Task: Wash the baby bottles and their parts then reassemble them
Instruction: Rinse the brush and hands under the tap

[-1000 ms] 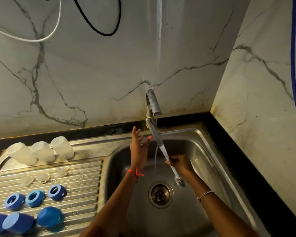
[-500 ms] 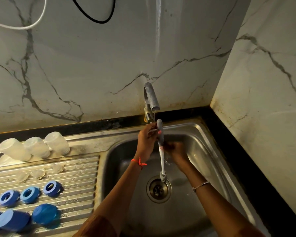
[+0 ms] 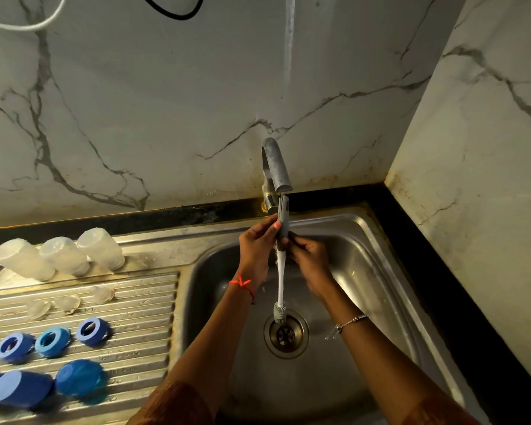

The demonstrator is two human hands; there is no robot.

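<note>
Over the steel sink [image 3: 365, 240] I hold a bottle brush [image 3: 280, 271] upright under the tap [image 3: 275, 167], bristle head down near the drain [image 3: 285, 334]. My left hand [image 3: 256, 243] pinches the grey handle from the left. My right hand [image 3: 308, 259] grips it from the right, just below. On the draining board [image 3: 135, 302] three clear bottles [image 3: 63, 256] stand upside down. In front of them lie three clear teats [image 3: 68, 303], three blue collar rings [image 3: 52, 342] and the blue caps [image 3: 80, 381].
Marble walls rise behind the sink and on the right, with a black counter edge [image 3: 442, 271] running along them. A white cable [image 3: 28, 26] and a black cable [image 3: 172, 12] hang on the back wall.
The brush has swung from slanted to upright under the tap. My left hand, open beside it a second ago, now holds the handle. My right hand has moved up to just below it.
</note>
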